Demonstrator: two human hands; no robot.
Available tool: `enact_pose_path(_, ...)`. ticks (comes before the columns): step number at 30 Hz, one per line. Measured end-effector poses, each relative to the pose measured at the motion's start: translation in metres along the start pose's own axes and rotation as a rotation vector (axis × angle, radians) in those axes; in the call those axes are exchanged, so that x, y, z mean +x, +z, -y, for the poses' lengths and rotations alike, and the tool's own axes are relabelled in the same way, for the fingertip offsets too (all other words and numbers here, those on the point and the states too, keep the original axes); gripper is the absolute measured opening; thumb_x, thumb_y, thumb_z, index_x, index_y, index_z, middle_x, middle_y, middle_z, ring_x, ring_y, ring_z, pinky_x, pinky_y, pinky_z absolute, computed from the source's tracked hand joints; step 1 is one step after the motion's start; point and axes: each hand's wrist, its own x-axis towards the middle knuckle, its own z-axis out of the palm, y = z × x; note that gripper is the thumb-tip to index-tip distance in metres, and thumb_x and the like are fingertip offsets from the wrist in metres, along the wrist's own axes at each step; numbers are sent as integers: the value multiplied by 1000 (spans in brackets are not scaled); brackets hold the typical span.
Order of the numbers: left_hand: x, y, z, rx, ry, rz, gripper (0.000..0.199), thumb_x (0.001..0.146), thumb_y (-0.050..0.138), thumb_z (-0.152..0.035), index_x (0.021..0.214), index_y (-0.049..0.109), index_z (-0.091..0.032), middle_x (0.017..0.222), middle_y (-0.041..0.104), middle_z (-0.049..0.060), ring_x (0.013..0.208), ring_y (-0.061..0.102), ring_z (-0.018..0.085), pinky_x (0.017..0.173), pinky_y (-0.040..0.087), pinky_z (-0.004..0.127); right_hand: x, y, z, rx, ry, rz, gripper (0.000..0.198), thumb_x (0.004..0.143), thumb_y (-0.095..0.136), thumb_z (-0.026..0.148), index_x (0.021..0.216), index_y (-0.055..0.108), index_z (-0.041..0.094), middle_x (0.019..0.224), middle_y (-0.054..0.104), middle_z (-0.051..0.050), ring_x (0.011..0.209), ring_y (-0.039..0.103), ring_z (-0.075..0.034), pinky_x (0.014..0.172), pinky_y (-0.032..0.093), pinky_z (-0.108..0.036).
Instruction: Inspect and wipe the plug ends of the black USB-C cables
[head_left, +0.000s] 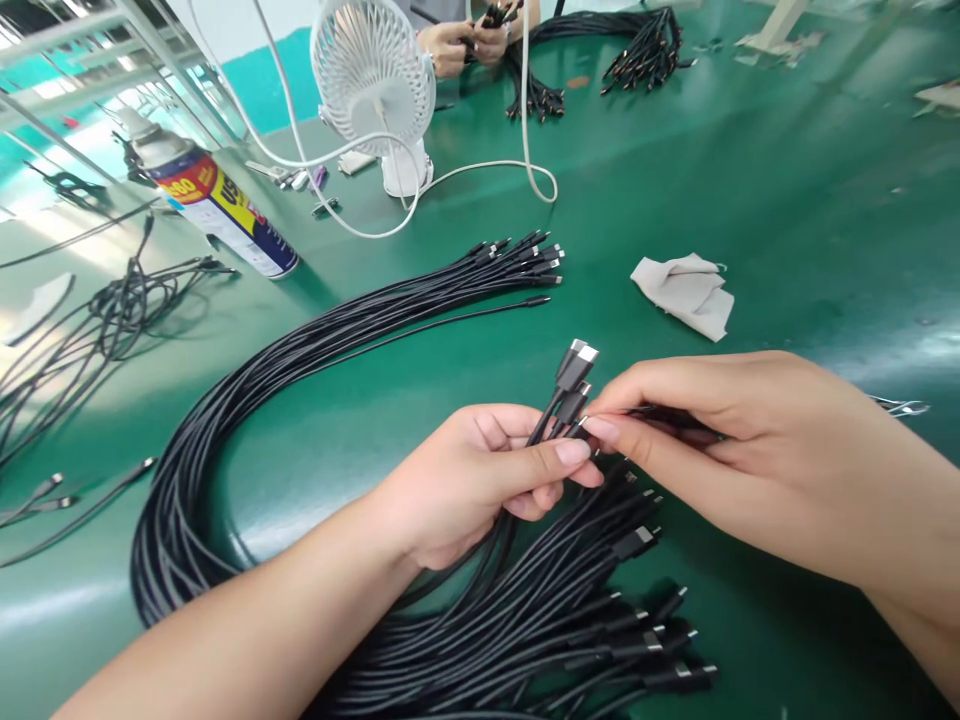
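Observation:
Several black USB cables (537,428) are gripped in my left hand (487,465), thumb pressed over them, their plugs pointing up past the fingers. The topmost metal-tipped plug (576,364) stands clear of the hand. My right hand (720,440) is closed in a pinch, thumb and forefinger meeting at a smaller plug beside my left thumb. Along the right palm runs a thin dark thing, mostly hidden, whose kind I cannot make out. Below both hands a thick bundle of black cables (480,640) lies on the green table (810,240); it curves round to its far plug ends (525,258).
Left of the bundle are a spray can (217,205) and loose tangled cables (112,310). A white fan (375,80) with a white cord stands behind. A crumpled cloth-like scrap (686,293) lies right. Across the table, another person's hands (469,45) hold cables.

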Motion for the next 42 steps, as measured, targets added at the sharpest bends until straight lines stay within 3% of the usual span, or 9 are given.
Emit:
enact_pose_path(8, 0, -1, -1, 57, 14, 5, 17, 78, 78, -27, 73, 73, -11, 55, 55, -2, 49, 38, 4, 46, 25, 20, -1, 0, 2, -124, -80, -28, 18, 85, 58, 8, 77, 69, 20, 62, 66, 5, 50, 54, -7, 47, 38, -19)
enact_pose_path(18, -2, 1, -5, 38, 23, 10, 15, 76, 79, -25, 74, 73, -11, 62, 59, -1, 49, 41, 3, 45, 24, 18, 2, -1, 3, -5, 37, 7, 16, 85, 57, 9, 80, 70, 17, 61, 66, 4, 49, 53, -7, 46, 38, -18)
enact_pose_path(28, -4, 2, -6, 33, 28, 11, 15, 76, 80, -24, 75, 73, -11, 66, 63, 1, 49, 42, 3, 45, 25, 19, 5, -2, 6, 88, 12, 26, 15, 87, 59, 9, 79, 69, 17, 65, 69, 4, 50, 53, -6, 47, 39, -17)
enact_pose_path(35, -4, 2, -7, -26, 92, -32, 13, 79, 76, -22, 82, 73, -10, 73, 66, 3, 54, 50, 5, 48, 36, 16, -2, 0, 4, -48, 22, -42, 12, 96, 47, 22, 97, 58, 16, 68, 62, 3, 53, 52, -9, 48, 38, -20)
enact_pose_path(42, -4, -1, -7, -74, 97, -4, 13, 81, 75, -22, 83, 73, -8, 75, 67, 3, 57, 55, 5, 54, 46, 14, -9, 17, 8, -339, -135, -111, 23, 92, 41, 8, 91, 64, 11, 73, 61, -3, 62, 56, -14, 56, 43, -26)
